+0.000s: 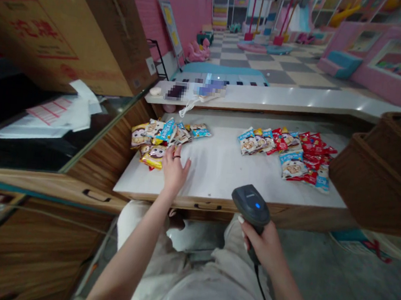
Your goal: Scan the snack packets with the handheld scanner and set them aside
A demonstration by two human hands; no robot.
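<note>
My left hand, a dark ring on one finger, reaches to the right edge of a pile of snack packets in yellow, blue and white. Its fingers are spread, and the fingertips touch or hover by a yellow packet; I cannot tell which. In front of the desk, my right hand is wrapped round the handle of a black barcode scanner. A blue light glows on the scanner's top, and its cable hangs down. Farther right on the white desktop lies another group of snack packets, red, blue and white.
A large cardboard box and loose papers sit on the dark counter at left. Brown woven baskets stand at right. The raised white shelf behind the desk carries blurred-out items and a white cable.
</note>
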